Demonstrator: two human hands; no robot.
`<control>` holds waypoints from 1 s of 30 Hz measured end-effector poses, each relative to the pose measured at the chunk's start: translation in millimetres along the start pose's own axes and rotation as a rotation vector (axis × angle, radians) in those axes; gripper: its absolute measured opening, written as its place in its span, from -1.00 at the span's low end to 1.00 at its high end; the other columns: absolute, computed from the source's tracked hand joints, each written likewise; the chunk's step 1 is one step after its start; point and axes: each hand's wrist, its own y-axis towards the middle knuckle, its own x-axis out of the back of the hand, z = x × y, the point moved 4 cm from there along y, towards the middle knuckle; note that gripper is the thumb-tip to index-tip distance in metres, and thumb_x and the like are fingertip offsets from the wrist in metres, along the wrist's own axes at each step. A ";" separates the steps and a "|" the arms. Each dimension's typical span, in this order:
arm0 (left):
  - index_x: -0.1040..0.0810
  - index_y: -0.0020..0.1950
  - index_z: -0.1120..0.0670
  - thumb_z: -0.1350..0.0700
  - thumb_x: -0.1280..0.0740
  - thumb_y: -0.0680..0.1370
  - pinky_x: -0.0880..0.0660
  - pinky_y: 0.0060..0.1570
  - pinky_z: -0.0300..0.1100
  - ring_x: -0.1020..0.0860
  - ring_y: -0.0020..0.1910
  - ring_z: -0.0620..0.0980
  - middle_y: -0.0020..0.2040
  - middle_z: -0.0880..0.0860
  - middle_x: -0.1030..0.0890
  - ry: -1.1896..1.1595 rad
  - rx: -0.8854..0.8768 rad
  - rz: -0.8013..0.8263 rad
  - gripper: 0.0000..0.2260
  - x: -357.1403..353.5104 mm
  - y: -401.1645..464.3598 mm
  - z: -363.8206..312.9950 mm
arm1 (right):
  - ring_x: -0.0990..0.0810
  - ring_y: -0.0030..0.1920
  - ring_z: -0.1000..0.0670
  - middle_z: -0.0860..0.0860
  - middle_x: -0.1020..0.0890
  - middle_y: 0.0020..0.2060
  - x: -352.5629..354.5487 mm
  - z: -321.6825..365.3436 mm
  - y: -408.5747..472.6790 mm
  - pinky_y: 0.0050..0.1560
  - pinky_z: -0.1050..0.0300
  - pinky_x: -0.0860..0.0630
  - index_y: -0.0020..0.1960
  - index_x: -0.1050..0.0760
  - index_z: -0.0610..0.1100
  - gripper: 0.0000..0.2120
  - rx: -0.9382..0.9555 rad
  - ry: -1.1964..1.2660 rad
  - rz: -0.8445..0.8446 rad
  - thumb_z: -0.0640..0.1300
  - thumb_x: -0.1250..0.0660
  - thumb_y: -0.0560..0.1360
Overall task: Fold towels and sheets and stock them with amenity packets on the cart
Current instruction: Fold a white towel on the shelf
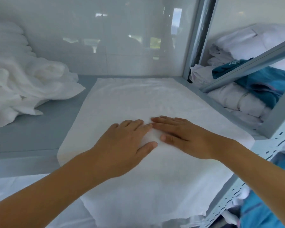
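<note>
White towel [138, 99] under flat hands [152, 137]

A white towel [155, 102] lies spread flat on the grey shelf [31, 134], reaching its back edge and overhanging the front edge. A crumpled heap of white towels [23, 89] sits at the shelf's back left, just beside it.
</note>
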 end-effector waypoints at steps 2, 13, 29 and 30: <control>0.05 0.66 -0.13 -0.42 0.29 0.56 -0.10 0.57 0.09 -0.04 0.63 -0.02 0.67 -0.07 -0.02 0.088 0.009 0.073 -0.27 -11.7 -2.9 0.5 | 0.07 0.56 0.36 0.33 -0.09 0.60 0.9 1.7 0.7 0.62 0.07 0.01 0.63 -0.10 0.22 -0.47 0.006 -0.024 -0.038 0.29 0.05 0.69; 0.05 0.65 -0.09 -0.46 0.24 0.52 -0.14 0.54 0.17 -0.06 0.64 0.04 0.67 -0.02 -0.04 0.157 -0.042 0.038 -0.22 -17.4 -0.5 8.5 | -0.05 0.62 0.15 0.19 -0.08 0.64 -7.6 8.7 -23.4 0.59 0.03 -0.17 0.66 0.02 0.18 -0.21 0.031 -0.314 -0.155 0.50 -0.07 0.56; -0.14 0.64 -0.20 -0.39 0.15 0.62 -0.18 0.51 0.00 -0.16 0.61 -0.11 0.63 -0.18 -0.13 0.127 0.212 -0.092 -0.37 -3.4 -70.2 36.4 | -0.21 0.56 0.20 0.26 -0.25 0.57 11.9 -63.2 -113.0 0.52 0.11 -0.30 0.61 -0.22 0.14 -0.44 -0.029 -0.263 -0.367 0.20 -0.16 0.64; -0.27 0.60 -0.17 -0.35 0.06 0.62 -0.24 0.47 0.02 -0.26 0.58 -0.08 0.59 -0.14 -0.25 0.116 0.218 -0.170 -0.41 -2.3 -74.6 30.4 | -0.27 0.55 0.16 0.24 -0.30 0.54 11.1 -61.8 -114.4 0.50 0.08 -0.35 0.59 -0.28 0.11 -0.46 -0.015 -0.257 -0.404 0.17 -0.18 0.64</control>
